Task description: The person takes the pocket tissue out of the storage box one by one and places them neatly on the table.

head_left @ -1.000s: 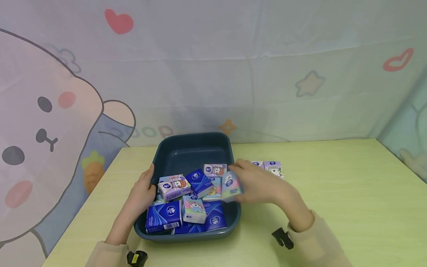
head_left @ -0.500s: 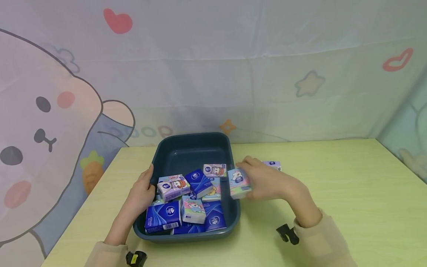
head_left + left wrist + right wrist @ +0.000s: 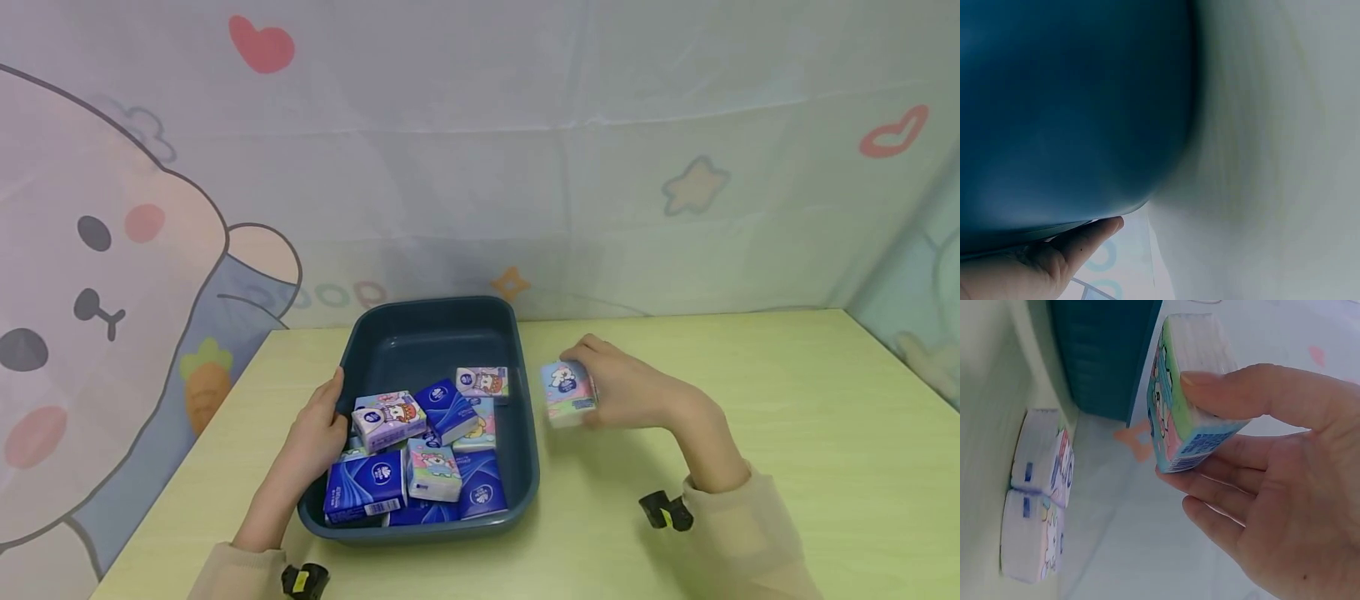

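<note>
In the head view my right hand [image 3: 633,386] pinches a small pastel tissue pack [image 3: 567,392] between thumb and fingers, above the table just right of a dark blue plastic basin [image 3: 450,310]. The right wrist view shows the thumb on the white side of that tissue pack [image 3: 1200,350]. My left hand [image 3: 318,429] grips the basin's left rim; in the left wrist view a finger lies along the basin's outer wall [image 3: 1085,125]. Inside the basin lies a heap of tissue packs, among them a blue one [image 3: 365,486] and a purple one [image 3: 388,421].
Two more tissue packs [image 3: 1035,450] sit side by side on the table in the right wrist view; the right hand hides them in the head view. A patterned cloth [image 3: 600,167] hangs behind the pale wooden table [image 3: 787,433].
My right hand has carried the pastel tissue pack rightward, from over the basin's right rim to above the table. The packs on the table are now hidden behind it. My left hand stays put.
</note>
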A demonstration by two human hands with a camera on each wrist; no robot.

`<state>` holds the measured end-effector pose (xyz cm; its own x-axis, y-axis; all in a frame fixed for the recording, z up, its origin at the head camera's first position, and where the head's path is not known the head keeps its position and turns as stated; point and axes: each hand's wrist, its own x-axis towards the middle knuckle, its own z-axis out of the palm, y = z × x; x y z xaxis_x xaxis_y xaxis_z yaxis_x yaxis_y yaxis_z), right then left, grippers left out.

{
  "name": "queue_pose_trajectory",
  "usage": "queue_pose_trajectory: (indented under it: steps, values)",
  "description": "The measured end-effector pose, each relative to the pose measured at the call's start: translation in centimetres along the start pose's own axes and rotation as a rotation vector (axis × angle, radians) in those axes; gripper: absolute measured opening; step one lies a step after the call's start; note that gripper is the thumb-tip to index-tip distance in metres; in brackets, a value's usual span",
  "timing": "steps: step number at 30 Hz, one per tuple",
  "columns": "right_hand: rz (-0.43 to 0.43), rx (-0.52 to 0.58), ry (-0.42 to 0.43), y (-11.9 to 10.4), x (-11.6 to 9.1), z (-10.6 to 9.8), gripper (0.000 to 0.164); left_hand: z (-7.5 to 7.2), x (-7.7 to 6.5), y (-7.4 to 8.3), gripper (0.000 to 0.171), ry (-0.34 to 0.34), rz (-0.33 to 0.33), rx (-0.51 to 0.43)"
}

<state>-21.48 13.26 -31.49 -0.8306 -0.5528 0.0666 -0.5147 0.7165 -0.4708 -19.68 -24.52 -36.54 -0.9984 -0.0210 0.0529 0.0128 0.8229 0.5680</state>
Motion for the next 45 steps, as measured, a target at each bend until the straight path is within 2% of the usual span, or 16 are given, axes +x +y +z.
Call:
queue_pose_trajectory:
  steps: [5,9,17,28,45]
  values:
    - [0.003,0.078,0.004,1.8,-0.4,-0.5,0.07,0.0,0.0,-0.1,0.06,-0.004,0.0,0.001]
    - [0.009,0.092,0.03,3.2,-0.7,-0.8,0.071,0.1,0.1,-0.1,0.06,-0.004,-0.001,0.0]
    - [0.066,0.114,0.042,5.7,-1.3,-1.2,0.076,0.1,0.1,-0.1,0.06,-0.012,-0.003,-0.01]
    - [0.147,0.24,0.028,8.9,-1.8,-0.9,0.078,0.1,0.2,-0.1,0.061,-0.019,-0.012,0.004]
    - [0.213,0.201,0.06,11.7,-2.4,-0.3,0.078,0.1,0.3,-0.3,0.061,-0.016,-0.007,0.005]
